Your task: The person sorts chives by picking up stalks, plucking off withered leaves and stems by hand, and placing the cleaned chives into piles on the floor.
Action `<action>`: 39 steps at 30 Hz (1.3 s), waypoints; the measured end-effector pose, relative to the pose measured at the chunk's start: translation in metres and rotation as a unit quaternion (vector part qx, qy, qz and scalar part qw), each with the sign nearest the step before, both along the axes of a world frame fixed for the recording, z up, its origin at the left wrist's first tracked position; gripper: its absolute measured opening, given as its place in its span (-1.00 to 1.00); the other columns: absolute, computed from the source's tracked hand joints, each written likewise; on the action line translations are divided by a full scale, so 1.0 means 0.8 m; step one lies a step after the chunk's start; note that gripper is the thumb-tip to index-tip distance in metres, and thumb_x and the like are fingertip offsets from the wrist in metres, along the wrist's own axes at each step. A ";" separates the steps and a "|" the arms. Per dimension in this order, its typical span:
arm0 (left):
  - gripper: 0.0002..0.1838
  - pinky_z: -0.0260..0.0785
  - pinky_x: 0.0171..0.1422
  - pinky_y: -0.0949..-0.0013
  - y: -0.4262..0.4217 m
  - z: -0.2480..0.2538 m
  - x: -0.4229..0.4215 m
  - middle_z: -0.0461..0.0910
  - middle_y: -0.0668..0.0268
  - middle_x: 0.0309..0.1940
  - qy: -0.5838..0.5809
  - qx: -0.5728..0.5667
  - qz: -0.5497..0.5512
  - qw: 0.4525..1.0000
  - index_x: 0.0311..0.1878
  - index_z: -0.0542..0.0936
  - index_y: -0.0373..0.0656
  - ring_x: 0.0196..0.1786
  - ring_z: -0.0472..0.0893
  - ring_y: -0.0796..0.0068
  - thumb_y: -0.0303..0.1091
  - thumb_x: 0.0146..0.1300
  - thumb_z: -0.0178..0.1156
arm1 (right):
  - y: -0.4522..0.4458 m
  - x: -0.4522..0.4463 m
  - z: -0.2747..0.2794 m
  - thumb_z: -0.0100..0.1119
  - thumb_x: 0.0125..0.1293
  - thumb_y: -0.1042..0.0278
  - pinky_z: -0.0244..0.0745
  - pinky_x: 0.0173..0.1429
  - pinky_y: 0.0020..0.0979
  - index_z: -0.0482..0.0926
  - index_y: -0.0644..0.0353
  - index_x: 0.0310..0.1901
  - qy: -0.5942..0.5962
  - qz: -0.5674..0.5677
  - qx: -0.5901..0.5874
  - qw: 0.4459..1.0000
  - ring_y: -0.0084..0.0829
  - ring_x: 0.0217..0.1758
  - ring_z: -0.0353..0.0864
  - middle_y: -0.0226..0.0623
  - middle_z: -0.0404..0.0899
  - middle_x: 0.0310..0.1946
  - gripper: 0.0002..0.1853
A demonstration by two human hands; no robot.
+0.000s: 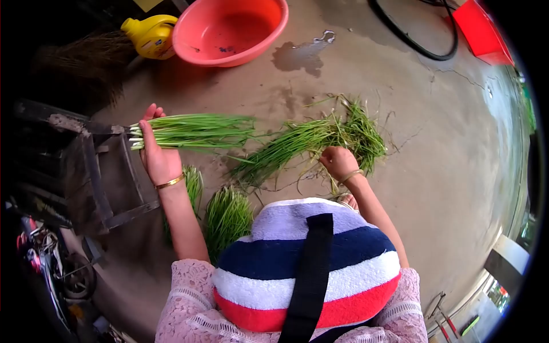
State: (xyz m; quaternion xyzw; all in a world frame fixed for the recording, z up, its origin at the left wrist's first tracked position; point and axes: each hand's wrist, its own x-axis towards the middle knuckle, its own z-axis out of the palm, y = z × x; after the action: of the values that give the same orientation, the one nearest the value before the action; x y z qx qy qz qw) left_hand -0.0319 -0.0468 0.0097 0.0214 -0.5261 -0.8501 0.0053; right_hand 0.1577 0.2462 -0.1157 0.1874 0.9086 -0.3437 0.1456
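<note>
My left hand is wrapped round a neat bunch of chives, white stem ends to the left and green leaves reaching right. Over the near edge of a loose pile of chives is my right hand, its fingers curled in; what they hold, if anything, is hidden. The right part of that pile is tangled with yellowed leaves. Two more bundles of chives, one fuller and one partly behind my left forearm, lie on the floor close to me.
A pink basin stands at the top beside a yellow jug. A dark wooden stool is at the left. A black hose and a red container are at the upper right. A wet patch marks the concrete floor.
</note>
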 end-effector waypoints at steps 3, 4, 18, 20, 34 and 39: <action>-0.60 0.24 0.10 0.41 -0.006 0.003 -0.002 0.43 0.32 -0.12 -0.002 0.034 -0.022 0.999 0.04 0.37 -0.24 -0.05 0.40 0.55 -0.13 0.29 -0.09 | -0.002 0.001 -0.003 0.15 0.00 0.23 0.42 -0.25 -0.24 0.55 0.17 -0.41 -0.006 0.014 -0.014 1.000 -0.14 -0.37 0.53 -0.11 0.54 -0.49 -0.80; -0.60 0.25 0.10 0.38 -0.005 -0.005 -0.007 0.42 0.34 -0.13 -0.007 0.042 -0.025 0.999 0.06 0.35 -0.21 -0.06 0.40 0.53 -0.13 0.29 -0.10 | 0.002 -0.001 -0.007 0.15 0.00 0.23 0.43 -0.26 -0.24 0.55 0.18 -0.42 -0.003 0.015 -0.016 1.000 -0.14 -0.38 0.53 -0.12 0.54 -0.50 -0.80; -0.61 0.26 0.13 0.25 -0.019 -0.016 -0.009 0.47 0.35 -0.14 -0.063 0.186 -0.022 0.980 0.10 0.33 -0.10 -0.08 0.43 0.47 -0.20 0.24 0.00 | -0.001 -0.024 0.004 0.09 0.06 0.39 0.44 -0.31 -0.37 0.54 0.26 -0.38 0.124 -0.036 -0.147 0.981 -0.23 -0.43 0.56 -0.16 0.57 -0.49 -0.87; -0.61 0.26 0.13 0.25 -0.017 -0.015 -0.008 0.47 0.35 -0.14 -0.069 0.193 -0.016 0.979 0.10 0.34 -0.10 -0.08 0.44 0.46 -0.20 0.23 0.00 | -0.001 -0.027 0.003 0.07 0.09 0.41 0.43 -0.34 -0.39 0.53 0.28 -0.39 0.126 -0.056 -0.157 0.978 -0.25 -0.45 0.56 -0.18 0.56 -0.51 -0.87; -0.68 0.19 0.19 0.18 -0.019 -0.030 -0.017 0.48 0.28 -0.15 -0.147 0.366 -0.047 0.918 0.07 0.38 -0.11 -0.03 0.43 0.39 -0.27 0.31 -0.16 | 0.003 -0.036 0.014 0.11 0.12 0.39 0.41 -0.43 -0.48 0.52 0.33 -0.37 0.133 -0.109 -0.245 0.954 -0.42 -0.55 0.56 -0.22 0.56 -0.60 -0.85; -0.67 0.15 0.21 0.12 -0.022 -0.040 -0.018 0.48 0.26 -0.14 -0.155 0.395 -0.086 0.901 0.05 0.41 -0.13 -0.03 0.42 0.38 -0.26 0.34 -0.24 | 0.001 -0.035 0.010 0.13 0.10 0.40 0.41 -0.42 -0.50 0.52 0.31 -0.37 0.136 -0.129 -0.266 0.946 -0.42 -0.56 0.55 -0.20 0.56 -0.58 -0.86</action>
State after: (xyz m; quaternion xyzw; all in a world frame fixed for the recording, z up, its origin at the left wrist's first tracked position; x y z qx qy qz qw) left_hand -0.0460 -0.0642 -0.0226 0.1078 -0.1409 -0.9714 -0.1581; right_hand 0.1299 0.2469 -0.1074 0.2090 0.7635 -0.6107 0.0199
